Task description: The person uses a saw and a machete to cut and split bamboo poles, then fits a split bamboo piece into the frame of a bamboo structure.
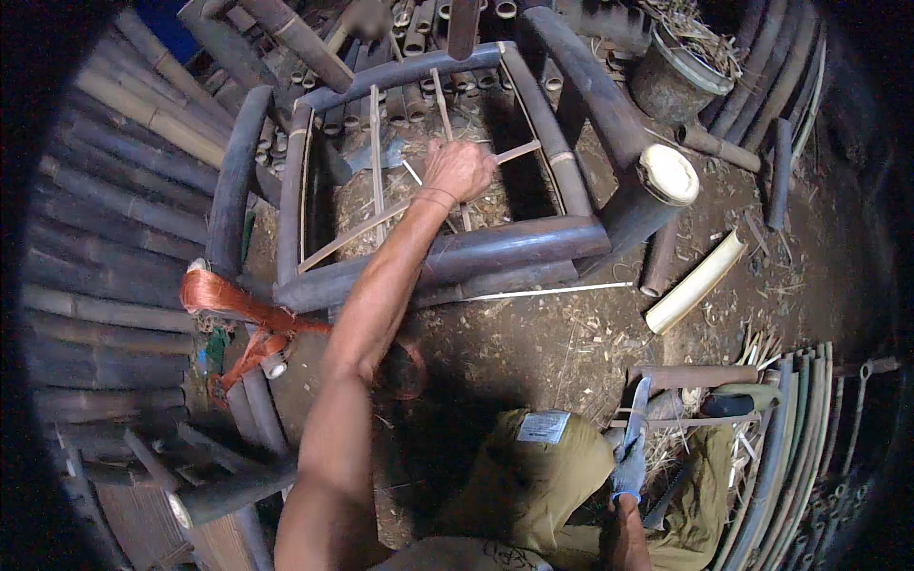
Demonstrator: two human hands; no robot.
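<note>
A chair frame of dark bamboo poles [519, 249] lies in front of me, with thin pale bamboo strips spanning its opening. My bare left hand [460, 171] reaches over the near pole and is closed at the crossing of a diagonal bamboo strip [347, 236] and a lengthwise one [443, 105]. Its fingertips are partly hidden. Another lengthwise strip [376, 143] stands to its left. Low on the right, my right hand [628, 473], in a blue-grey glove, is closed round what looks like a knife [640, 404], blade pointing away from me. The handle is hidden in the glove.
Orange twine [228, 293] hangs on a pole end at the left. A split bamboo piece [695, 281] lies on the littered ground. A bucket of shavings [681, 76] stands far right. Bamboo poles [800, 447] line the right; a small bamboo stool [219, 490] is near left.
</note>
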